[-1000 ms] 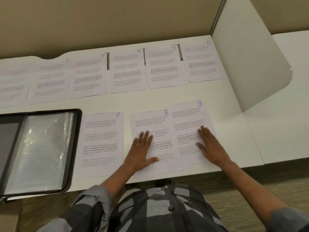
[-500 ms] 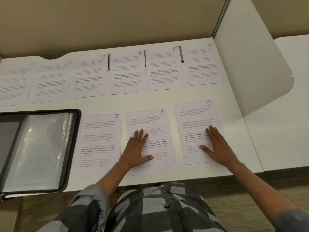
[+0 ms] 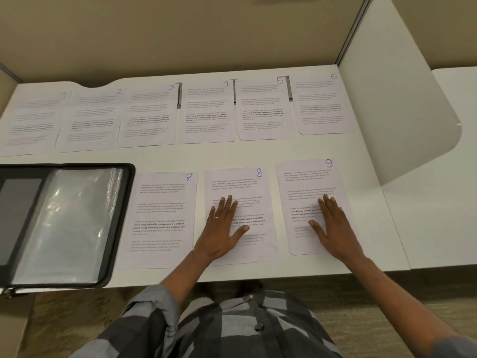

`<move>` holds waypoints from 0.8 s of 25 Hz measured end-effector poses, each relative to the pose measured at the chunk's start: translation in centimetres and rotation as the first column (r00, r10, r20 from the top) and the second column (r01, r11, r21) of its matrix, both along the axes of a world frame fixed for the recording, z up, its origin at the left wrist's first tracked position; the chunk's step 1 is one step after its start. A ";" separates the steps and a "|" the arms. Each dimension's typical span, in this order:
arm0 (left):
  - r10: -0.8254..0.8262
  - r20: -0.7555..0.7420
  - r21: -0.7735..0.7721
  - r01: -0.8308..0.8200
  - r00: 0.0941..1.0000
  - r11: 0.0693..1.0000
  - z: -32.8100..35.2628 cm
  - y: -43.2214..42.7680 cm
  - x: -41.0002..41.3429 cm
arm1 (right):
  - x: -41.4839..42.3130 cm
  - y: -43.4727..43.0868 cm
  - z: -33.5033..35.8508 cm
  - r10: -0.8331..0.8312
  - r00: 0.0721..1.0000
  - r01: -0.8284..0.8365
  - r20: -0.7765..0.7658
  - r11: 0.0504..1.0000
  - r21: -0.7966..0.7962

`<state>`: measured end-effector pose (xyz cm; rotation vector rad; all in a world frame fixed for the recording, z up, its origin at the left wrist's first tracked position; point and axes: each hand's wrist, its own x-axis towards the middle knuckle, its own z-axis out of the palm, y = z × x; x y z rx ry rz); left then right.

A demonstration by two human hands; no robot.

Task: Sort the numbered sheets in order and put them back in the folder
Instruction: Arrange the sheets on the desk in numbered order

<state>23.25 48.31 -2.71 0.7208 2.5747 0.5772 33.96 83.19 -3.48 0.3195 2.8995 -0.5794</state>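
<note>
A: What is entered nearest?
B: One white printed sheet numbered 8 (image 3: 247, 187), pressed flat under the left hand (image 3: 222, 228), fingers straight. Sheet 9 (image 3: 304, 177) is pressed likewise by the right hand (image 3: 333, 228), presumably for squaring.
A: And beyond?
B: Sheet 7 (image 3: 162, 210); black zipped folder (image 3: 123, 215), laid open at left for refilling; sheets 1 to 6 (image 3: 206, 112), ranged in the far row.

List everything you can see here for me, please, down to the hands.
sheets: nine, white, numbered; 1 to 6 in far row, 7 to 9 in near row
folder: one, black with clear sleeves, open, near left
table: one, white, under it all
divider: one, white, upright at right
shirt: one, grey checked, bottom edge
left hand: one, flat on sheet 8, wearing a ring
right hand: one, flat on sheet 9
</note>
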 end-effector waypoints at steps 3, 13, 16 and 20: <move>0.035 -0.028 -0.007 -0.035 0.999 0.999 1.0 -0.6 1.1 | -0.5 -4.5 0.5 0.055 0.998 -0.055 -0.016 0.998 -0.010; 0.217 -0.128 -0.031 -0.222 0.968 0.975 4.9 -15.9 2.5 | -3.6 -24.0 3.0 0.234 0.968 -0.241 -0.095 0.967 -0.078; 0.266 -0.158 -0.006 -0.270 0.951 0.963 6.2 -22.4 2.5 | -4.5 -31.0 3.8 0.284 0.952 -0.293 -0.119 0.953 -0.072; 0.301 -0.192 -0.009 -0.308 0.934 0.951 8.2 -30.5 2.3 | -6.0 -40.2 4.6 0.301 0.939 -0.319 -0.168 0.943 -0.091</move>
